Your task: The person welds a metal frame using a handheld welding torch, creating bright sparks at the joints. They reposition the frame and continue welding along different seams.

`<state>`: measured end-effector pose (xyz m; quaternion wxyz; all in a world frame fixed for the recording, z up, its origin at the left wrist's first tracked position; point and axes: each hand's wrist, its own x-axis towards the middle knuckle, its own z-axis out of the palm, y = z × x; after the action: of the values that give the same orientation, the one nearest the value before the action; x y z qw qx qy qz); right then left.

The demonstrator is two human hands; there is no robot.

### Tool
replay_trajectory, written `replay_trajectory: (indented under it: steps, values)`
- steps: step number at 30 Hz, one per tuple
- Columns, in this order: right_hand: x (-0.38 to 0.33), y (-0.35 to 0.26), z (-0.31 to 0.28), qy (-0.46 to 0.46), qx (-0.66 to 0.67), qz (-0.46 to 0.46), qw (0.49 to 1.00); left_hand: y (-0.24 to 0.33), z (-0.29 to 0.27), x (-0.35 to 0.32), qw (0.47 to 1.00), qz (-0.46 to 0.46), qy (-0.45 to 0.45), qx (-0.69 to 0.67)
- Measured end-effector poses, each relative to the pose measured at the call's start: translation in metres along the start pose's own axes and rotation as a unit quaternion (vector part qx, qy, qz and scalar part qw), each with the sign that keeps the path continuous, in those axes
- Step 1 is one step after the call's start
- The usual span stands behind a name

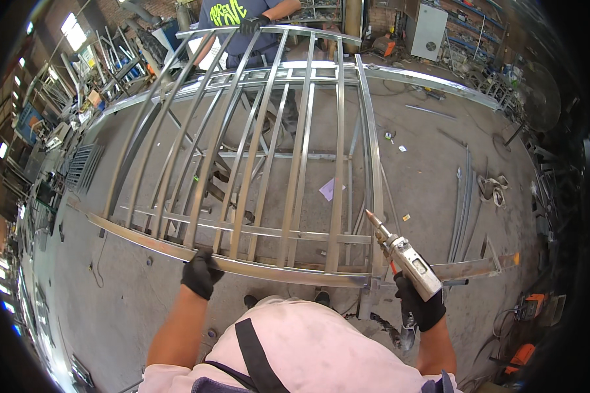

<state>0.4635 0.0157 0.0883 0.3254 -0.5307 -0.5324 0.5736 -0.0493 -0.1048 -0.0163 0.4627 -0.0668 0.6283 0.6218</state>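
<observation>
Small white paper label lies on floor beneath the grille.

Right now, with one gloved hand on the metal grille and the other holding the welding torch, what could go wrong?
1. The welding torch in the right hand points toward the grille's right upright; both forearms look bare above the gloves, so sparks or heat could reach skin.
2. The left hand grips the bottom rail; heat might travel along it.
3. A co-worker's gloved hand holds the far end; a shift there could jolt the frame.
</observation>
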Motion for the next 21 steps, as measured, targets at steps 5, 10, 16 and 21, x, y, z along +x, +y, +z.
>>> replay_trajectory:
  steps: [5, 10, 16, 21]
  values:
    - [0.001, 0.000, -0.006, 0.016, 0.028, 0.005, 0.999, 0.056, -0.001, -0.051, 0.965, 0.259, -0.047, 0.001]
    - [-0.004, 0.000, -0.013, 0.030, 0.021, 0.007, 0.999, 0.170, 0.014, -0.118, 0.853, 0.519, -0.027, 0.042]
    - [-0.017, 0.002, 0.019, 0.104, -0.001, -0.043, 0.994, 0.294, 0.041, -0.209, 0.778, 0.624, -0.019, 0.073]
    - [-0.037, 0.002, 0.041, 0.132, 0.036, -0.030, 0.990, 0.356, 0.036, -0.249, 0.281, 0.834, 0.137, 0.454]
